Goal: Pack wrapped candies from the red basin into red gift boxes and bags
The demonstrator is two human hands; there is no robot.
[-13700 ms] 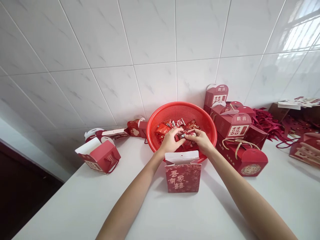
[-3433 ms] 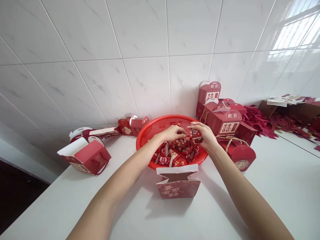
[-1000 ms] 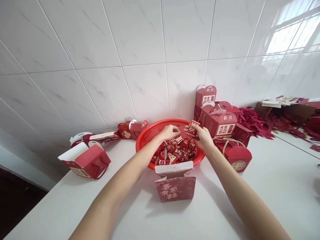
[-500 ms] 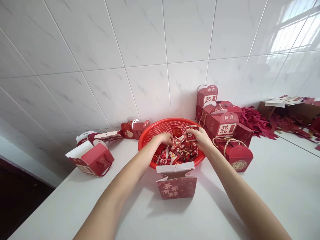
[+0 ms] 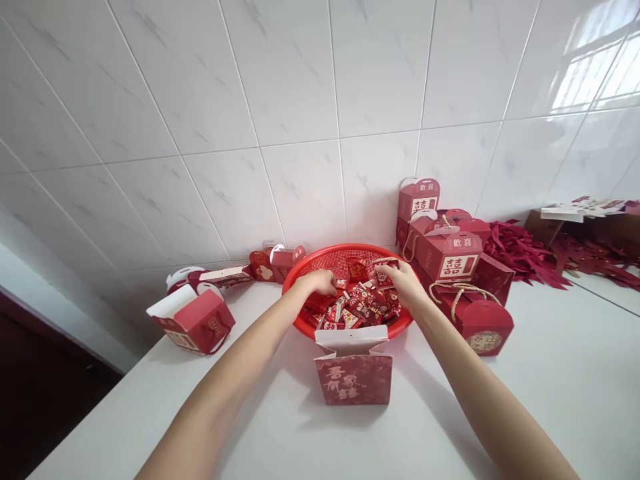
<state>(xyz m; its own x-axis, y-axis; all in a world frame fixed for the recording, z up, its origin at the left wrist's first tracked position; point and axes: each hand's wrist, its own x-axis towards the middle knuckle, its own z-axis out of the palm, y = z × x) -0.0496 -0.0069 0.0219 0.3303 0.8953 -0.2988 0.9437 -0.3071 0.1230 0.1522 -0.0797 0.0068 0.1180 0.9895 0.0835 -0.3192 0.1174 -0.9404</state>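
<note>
A red plastic basket [image 5: 320, 256] holds several red wrapped candies [image 5: 367, 300]. Over its left side is my left hand [image 5: 323, 283], fingers curled and closed, with a small red-and-white wrapped candy [image 5: 341, 284] at the fingertips. At the right side of the basket, my right hand [image 5: 406, 283] pinches a red packet [image 5: 386, 268] with white markings, partly covered by the fingers. Directly in front of the basket a dark red paper gift box [image 5: 356, 380] stands upright with its top open. Its inside contents are hidden from me.
Several red gift boxes with rope handles [image 5: 457, 260] are stacked at the right, beside crinkled red paper shreds [image 5: 520, 253]. An open red box [image 5: 197, 320] lies tilted on the left of the white table [image 5: 280, 427]. A tiled wall [image 5: 300, 193] rises behind.
My left hand has shifted left within the basket, away from the central candies. My right hand stays at the right side with its packet. The whole view has shifted slightly.
</note>
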